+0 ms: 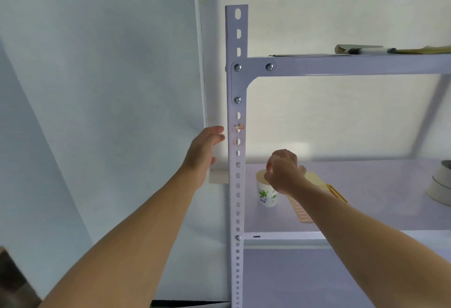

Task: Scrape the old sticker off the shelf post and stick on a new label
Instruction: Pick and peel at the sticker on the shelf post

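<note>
Attention goes first to the paper cup [266, 194] on the lower shelf [366, 210]: a green leafy print is seen on its white wall, with small characters beneath that are too blurred to be read. At 4 o'clock from the cup, a strip of label sheet [300, 211] with reddish-bordered rectangles is laid flat, partly covered by the right forearm; no text on it can be made out. A yellow-handled tool [338, 193] is glimpsed just beyond that arm.

The shelf post [237, 185], a white painted metal angle punched with a column of holes, is seen upright at centre. The old sticker [239, 127], ragged and orange-edged, is stuck to its face at about mid-height, with a fainter reddish remnant just below at 6 o'clock.

The left hand [203, 151] is held at 9 o'clock from the sticker, fingers loosely spread and empty, fingertips just short of the post's outer edge. Open wall space is left all around it. The right hand [284, 172] is poised over the cup's mouth, fingers drawn narrow into a pinch; whether anything is held cannot be told.

Bright bolts are seen where the upper shelf rail [353, 66] is joined. On top, at 1 o'clock, a marker pen [371, 51] is laid. A tape roll [441, 185] is cut by the frame at 3 o'clock.
</note>
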